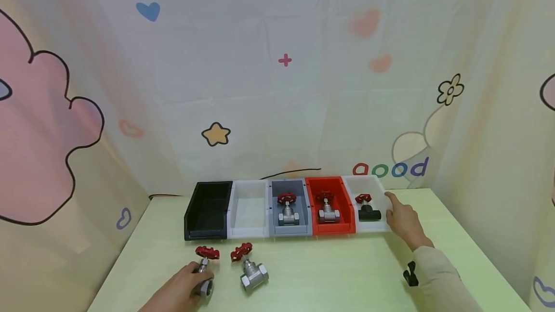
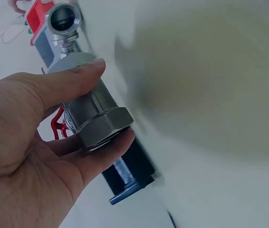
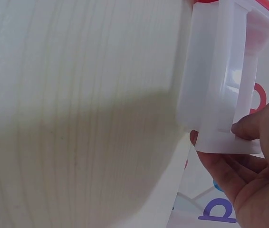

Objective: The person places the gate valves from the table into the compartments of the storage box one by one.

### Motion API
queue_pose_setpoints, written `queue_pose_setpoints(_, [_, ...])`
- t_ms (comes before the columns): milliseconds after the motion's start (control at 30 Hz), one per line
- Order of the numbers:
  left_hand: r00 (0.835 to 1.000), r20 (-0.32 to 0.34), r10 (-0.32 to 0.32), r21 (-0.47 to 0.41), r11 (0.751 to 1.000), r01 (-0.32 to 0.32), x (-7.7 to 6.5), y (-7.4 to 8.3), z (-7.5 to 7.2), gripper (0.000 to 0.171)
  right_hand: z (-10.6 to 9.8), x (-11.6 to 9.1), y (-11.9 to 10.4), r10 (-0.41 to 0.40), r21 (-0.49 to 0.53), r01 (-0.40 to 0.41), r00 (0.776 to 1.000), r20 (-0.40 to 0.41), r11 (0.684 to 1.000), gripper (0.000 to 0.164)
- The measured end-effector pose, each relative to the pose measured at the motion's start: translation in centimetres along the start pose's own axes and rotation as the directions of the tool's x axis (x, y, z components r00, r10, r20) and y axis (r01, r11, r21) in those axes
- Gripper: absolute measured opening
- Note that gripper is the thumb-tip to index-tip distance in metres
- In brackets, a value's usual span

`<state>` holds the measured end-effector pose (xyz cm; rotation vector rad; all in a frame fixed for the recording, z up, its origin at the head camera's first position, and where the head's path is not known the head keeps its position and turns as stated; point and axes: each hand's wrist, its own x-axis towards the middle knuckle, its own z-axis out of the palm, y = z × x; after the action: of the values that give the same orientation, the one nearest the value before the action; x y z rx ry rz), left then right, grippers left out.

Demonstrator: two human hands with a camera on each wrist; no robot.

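Observation:
My left hand [image 1: 178, 287] grips a metal valve [image 2: 103, 121] with a red handwheel, its thumb across the body and fingers underneath. Just right of it, a second silver valve [image 1: 255, 274] with a red handwheel lies on the table. At the far right of a row of bins, my right hand [image 1: 406, 223] pinches the side wall of a white bin [image 3: 225, 90], thumb inside and fingers outside. That bin holds a black-bodied valve [image 1: 369, 214] with a red handwheel.
Left of that bin stand a red bin [image 1: 351, 227] and a grey bin [image 1: 273, 227], each with a silver valve inside. Another white bin [image 1: 250, 211] and a black bin [image 1: 208, 213] continue the row leftward. A patterned curtain [image 1: 260, 85] hangs behind the table [image 1: 338, 273].

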<state>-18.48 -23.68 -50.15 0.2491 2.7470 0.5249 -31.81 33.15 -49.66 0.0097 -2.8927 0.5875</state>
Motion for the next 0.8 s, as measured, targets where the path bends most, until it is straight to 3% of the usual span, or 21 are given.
queue_pose_setpoints(300, [0.986,-0.155,0.056,0.095,0.995,-0.042,-0.7,0.2,-2.0,0.045,0.0,0.0,0.2,-0.018,-0.004,0.018,1.000,-0.005,1.000,0.051])
queue_pose_setpoints(567, [0.960,-0.256,0.115,0.156,0.985,-0.076,-1.4,0.5,-3.5,0.048,0.0,0.1,0.5,-0.008,-0.009,0.008,1.000,-0.001,1.000,0.051])
queue_pose_setpoints(800, [0.925,-0.330,0.190,0.209,0.970,-0.125,-1.5,0.6,-4.5,0.050,0.0,0.1,0.4,-0.004,0.004,0.004,1.000,0.015,1.000,0.054])
